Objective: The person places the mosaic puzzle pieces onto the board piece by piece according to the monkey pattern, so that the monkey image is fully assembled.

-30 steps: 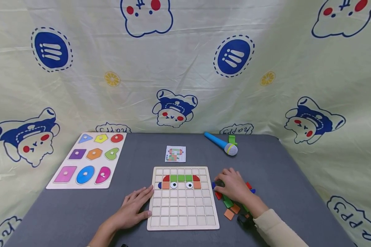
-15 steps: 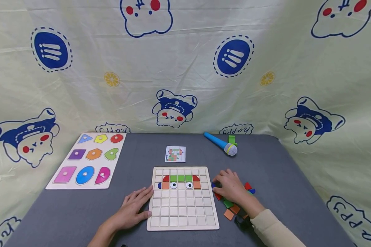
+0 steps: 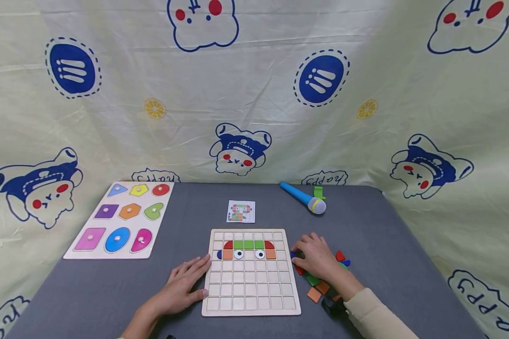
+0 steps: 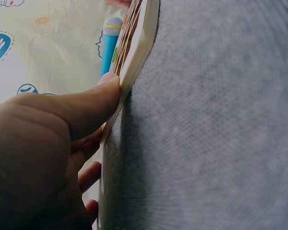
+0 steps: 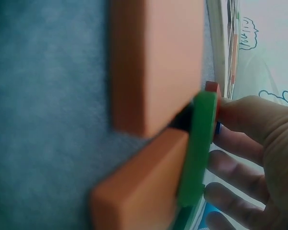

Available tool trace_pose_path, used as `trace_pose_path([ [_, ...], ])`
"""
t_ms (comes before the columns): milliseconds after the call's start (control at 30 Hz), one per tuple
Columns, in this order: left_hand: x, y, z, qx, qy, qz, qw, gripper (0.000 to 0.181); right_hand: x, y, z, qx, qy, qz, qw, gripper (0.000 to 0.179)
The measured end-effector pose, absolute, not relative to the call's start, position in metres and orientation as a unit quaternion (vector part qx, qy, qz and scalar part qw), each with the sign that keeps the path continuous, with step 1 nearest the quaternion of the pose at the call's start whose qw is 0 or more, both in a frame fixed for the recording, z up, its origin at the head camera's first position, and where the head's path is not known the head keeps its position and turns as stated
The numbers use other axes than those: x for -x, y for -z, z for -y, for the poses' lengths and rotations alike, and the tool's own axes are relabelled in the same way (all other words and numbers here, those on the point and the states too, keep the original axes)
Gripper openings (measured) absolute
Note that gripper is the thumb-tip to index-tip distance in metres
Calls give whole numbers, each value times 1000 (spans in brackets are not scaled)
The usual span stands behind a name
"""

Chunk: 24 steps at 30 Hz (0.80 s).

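Observation:
A wooden grid board [image 3: 251, 285] lies at the table's middle, with red, green, orange and blue pieces and two eye pieces [image 3: 238, 254] in its upper rows. My left hand [image 3: 184, 285] rests flat at its left side, fingers and thumb [image 4: 98, 103] touching the edge. My right hand [image 3: 318, 258] is low over loose coloured pieces beside the board, thumb and forefinger at a blue piece [image 3: 293, 254]; I cannot tell whether they pinch it. In the right wrist view, the thumb [image 5: 242, 115] is right behind a red piece [image 5: 212, 87] and a green piece [image 5: 198, 148].
Behind the board lies a small pattern card [image 3: 241, 212]. A blue toy microphone [image 3: 299, 195] and a green object [image 3: 318, 192] are at the back right. A white shape board [image 3: 110, 249] lies on the left. More orange pieces [image 3: 314, 294] lie near the right wrist.
My right hand has shifted slightly left and its fingers have drawn in at the blue piece, uncovering red and blue pieces on its right. The left hand has stayed put.

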State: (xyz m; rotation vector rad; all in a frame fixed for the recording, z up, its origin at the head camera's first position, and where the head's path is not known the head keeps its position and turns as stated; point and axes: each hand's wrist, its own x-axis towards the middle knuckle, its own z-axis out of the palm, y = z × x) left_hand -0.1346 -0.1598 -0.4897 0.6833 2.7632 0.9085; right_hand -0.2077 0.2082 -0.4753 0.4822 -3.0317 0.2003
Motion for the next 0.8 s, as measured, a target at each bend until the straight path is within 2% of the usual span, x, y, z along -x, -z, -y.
trace_pose_path([
  [500,135,489,159,-233,-296,-923,72,67,200,464,-211,-180,-91,977,66,21],
  [800,134,490,159,-234,-293,-925,65,67,200,459,-205,-202,-103,973,53,24],
])
